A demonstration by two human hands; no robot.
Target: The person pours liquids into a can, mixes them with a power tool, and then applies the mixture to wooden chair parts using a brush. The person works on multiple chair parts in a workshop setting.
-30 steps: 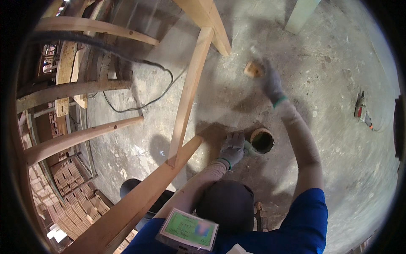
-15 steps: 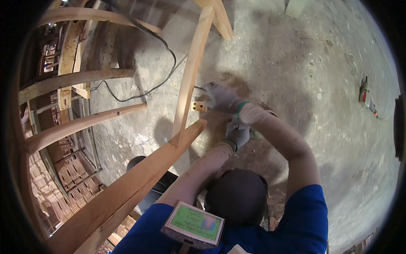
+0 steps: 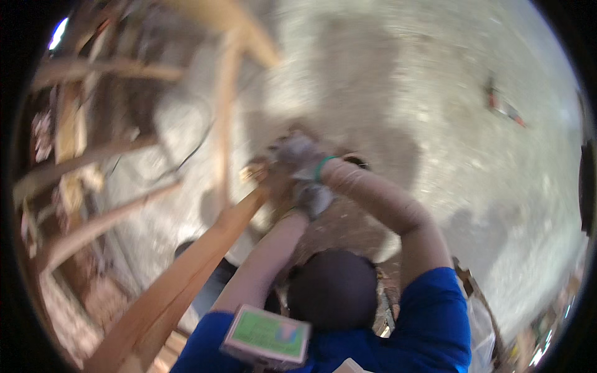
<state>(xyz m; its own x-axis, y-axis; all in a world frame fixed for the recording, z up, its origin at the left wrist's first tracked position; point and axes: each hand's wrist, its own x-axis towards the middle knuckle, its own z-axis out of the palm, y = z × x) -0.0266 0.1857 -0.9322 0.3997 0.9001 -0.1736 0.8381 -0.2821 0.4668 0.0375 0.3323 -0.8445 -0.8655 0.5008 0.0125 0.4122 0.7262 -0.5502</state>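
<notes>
Both my hands wear pale gloves with green cuffs and are close together over the floor, beside the end of a long wooden beam [image 3: 205, 261]. My right hand [image 3: 300, 153] reaches across above the left, and motion smears its fingers. Just left of it is a small pale wood block [image 3: 251, 173], blurred here; the earlier frame shows dark holes in it. My left hand [image 3: 313, 198] is closed below the right wrist; what it grips is hidden. A round dark opening with a light rim [image 3: 356, 161] shows behind my right wrist.
An upright wooden bar [image 3: 225, 118] rises from the beam. More frame timbers [image 3: 106, 217] and a black cable [image 3: 198, 149] are at left. A red and dark hand tool [image 3: 502, 107] lies on the concrete floor [image 3: 435, 93] at right. A clear plastic bag [image 3: 480, 329] is at lower right.
The view has shifted and blurred, with the beam, block and floor tool now farther left in it. My right hand is lower and closer to the block and beam end. My left hand stays beneath it.
</notes>
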